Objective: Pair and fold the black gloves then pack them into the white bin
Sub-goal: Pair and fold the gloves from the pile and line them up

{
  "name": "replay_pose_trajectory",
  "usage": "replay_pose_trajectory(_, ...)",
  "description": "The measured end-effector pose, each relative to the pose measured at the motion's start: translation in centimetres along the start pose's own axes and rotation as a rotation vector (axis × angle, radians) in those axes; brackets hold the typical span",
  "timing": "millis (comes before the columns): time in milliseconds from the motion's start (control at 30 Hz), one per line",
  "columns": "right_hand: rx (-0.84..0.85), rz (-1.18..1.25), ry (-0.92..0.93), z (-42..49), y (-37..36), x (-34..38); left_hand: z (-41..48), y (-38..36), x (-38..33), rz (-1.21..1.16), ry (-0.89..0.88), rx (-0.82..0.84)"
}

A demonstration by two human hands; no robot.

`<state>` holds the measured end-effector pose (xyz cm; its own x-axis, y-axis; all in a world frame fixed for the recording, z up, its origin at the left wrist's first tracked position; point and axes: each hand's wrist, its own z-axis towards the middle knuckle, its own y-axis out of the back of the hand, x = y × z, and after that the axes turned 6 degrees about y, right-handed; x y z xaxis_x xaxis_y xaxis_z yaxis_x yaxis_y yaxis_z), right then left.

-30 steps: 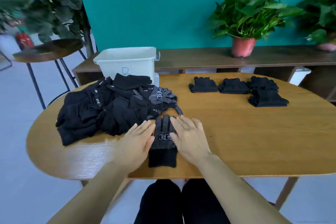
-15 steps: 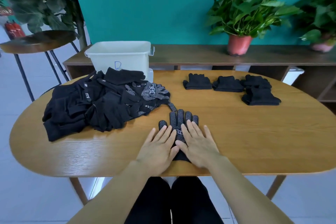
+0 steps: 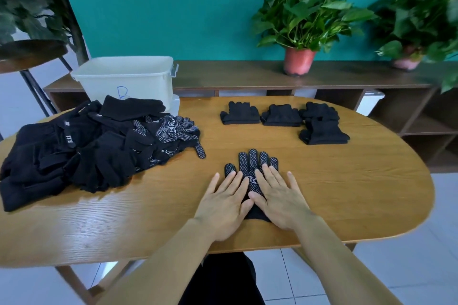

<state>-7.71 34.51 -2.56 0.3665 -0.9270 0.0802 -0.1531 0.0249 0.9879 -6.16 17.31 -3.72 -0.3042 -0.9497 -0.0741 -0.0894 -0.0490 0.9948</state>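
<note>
A black dotted glove [image 3: 251, 164] lies flat near the table's front edge, fingers pointing away from me. My left hand [image 3: 224, 202] and my right hand [image 3: 280, 197] press on it side by side with straight fingers, covering its palm and cuff. A heap of loose black gloves [image 3: 94, 148] fills the table's left side. Several folded glove pairs [image 3: 285, 119] sit at the back right. The white bin [image 3: 126, 79] stands behind the heap at the table's far left edge.
The wooden oval table [image 3: 347, 186] has bare surface to the right of my hands. Behind it runs a low dark shelf [image 3: 247, 74] with two potted plants [image 3: 301, 32]. A stool [image 3: 27, 52] stands at the far left.
Both hands slid toward me along the glove, smoothing it, so its fingertips now show beyond mine. The camera view shifted slightly; the heap and folded pairs stayed put.
</note>
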Motion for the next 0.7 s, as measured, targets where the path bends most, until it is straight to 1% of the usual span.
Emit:
replay_pose_trajectory(167,0.008,-0.007,0.002,-0.1,0.5,-0.3,-0.4,0.5,0.9,-0.019,-0.052,-0.035)
replay_pose_trajectory(267,-0.053,-0.004,0.009,-0.2,1.2,0.1,-1.0,1.5,2.6,-0.046,-0.062,-0.13)
replay_pose_trajectory(433,-0.149,-0.089,0.07,1.2,2.7,2.1,-1.4,3.2,6.8,-0.073,-0.042,-0.295)
replay_pose_trajectory(533,-0.283,-0.088,0.133,2.9,3.0,3.7,-1.6,3.4,10.0,-0.078,-0.029,-0.4)
replay_pose_trajectory(700,-0.56,-0.176,0.263,7.0,3.0,6.3,-1.8,4.0,15.2,-0.034,0.045,-0.484)
